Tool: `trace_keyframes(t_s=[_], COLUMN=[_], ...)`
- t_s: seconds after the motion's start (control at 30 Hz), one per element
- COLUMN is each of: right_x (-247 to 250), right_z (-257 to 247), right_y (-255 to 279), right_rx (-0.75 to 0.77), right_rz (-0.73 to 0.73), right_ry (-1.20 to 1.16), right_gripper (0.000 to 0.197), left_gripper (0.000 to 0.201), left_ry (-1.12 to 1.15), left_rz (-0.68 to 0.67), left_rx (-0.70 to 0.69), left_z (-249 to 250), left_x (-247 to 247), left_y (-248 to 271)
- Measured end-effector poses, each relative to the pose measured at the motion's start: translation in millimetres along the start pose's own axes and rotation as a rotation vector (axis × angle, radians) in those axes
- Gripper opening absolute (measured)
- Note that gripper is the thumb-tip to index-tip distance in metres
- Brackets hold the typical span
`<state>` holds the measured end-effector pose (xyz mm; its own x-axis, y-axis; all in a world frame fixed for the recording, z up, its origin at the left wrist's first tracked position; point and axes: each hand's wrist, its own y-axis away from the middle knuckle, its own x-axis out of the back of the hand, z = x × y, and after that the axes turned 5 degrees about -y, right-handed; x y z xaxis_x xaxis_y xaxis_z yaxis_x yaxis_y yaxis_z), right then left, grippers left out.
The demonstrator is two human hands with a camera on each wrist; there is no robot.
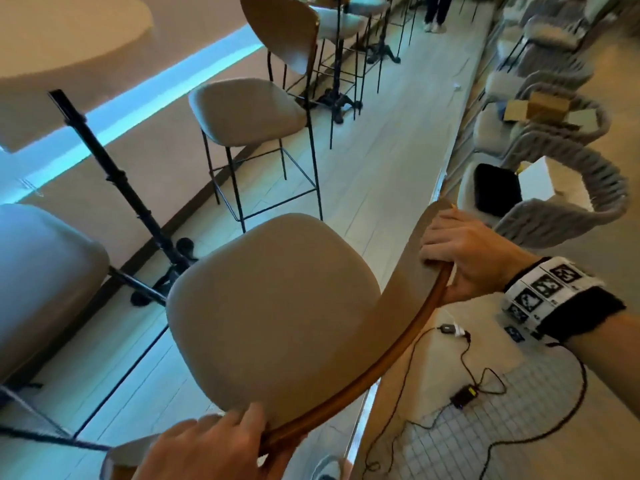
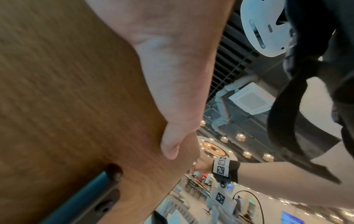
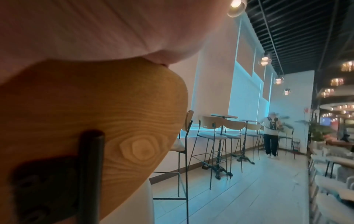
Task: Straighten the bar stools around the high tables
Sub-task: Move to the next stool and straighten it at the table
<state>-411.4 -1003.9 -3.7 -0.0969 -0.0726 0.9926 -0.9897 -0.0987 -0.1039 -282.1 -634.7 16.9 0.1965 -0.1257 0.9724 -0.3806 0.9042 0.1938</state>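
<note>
From the head view, I have the bar stool (image 1: pixel 273 306) right below me, its padded seat facing up and its curved wooden backrest (image 1: pixel 408 299) running between my two hands. My right hand (image 1: pixel 464 258) wraps over the far end of the backrest, fingers on the inner face and thumb hidden behind the wood. My left hand (image 1: pixel 214 441) grips the near end, cut off by the lower edge and blurred. The stool's legs are mostly hidden under the seat. The high table (image 1: pixel 62 53) stands to the left, only part of its top in frame, and a second stool (image 1: pixel 246 112) stands beyond. In the left wrist view, my thumb (image 2: pixel 172 145) presses flat on the back of the wood beside a dark frame tube (image 2: pixel 90 195); my fingers are out of sight. In the right wrist view, my palm fills the top, blurred, above the wood grain, and a distant person (image 3: pixel 271 134) stands by further stools.
</note>
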Motion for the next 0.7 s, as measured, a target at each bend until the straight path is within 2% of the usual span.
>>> trace_keyframes(t_s=[0.07,0.13,0.17,0.23,0.3,0.5,0.7], right_x=[-5,-8,-9,-12,-14,-13,-16], right_z=[8,16,20,30,40,70,107], right_y=[-4,-9,-11,-18,-26,-59,-96], right_rx=[0.043,0.087,0.105,0.133,0.154,0.225,0.302], right_rz=[0.034,0.069,0.081,0.096,0.106,0.107,0.118], right_ry=[-0.018,-0.035,-0.038,-0.038,-0.042,-0.061,-0.093], right_gripper=[0.063,0.061,0.059,0.055,0.055,0.052,0.046], left_gripper=[0.083,0.076,0.074,0.075,0.074,0.066,0.040], left_ry=[0.003,0.144,0.124,0.061,0.034,0.028,0.030], left_rz=[-0.063,-0.190,-0.007,0.206,0.263,0.279,0.261], left_rx=[0.001,0.166,0.140,0.129,0.125,0.253,0.331], left_z=[-4,-4,-6,-6,-2,3,14], left_x=[0,8,-4,-13,-12,-19,-5], left_y=[-3,-6,-4,-9,-14,-31,-59])
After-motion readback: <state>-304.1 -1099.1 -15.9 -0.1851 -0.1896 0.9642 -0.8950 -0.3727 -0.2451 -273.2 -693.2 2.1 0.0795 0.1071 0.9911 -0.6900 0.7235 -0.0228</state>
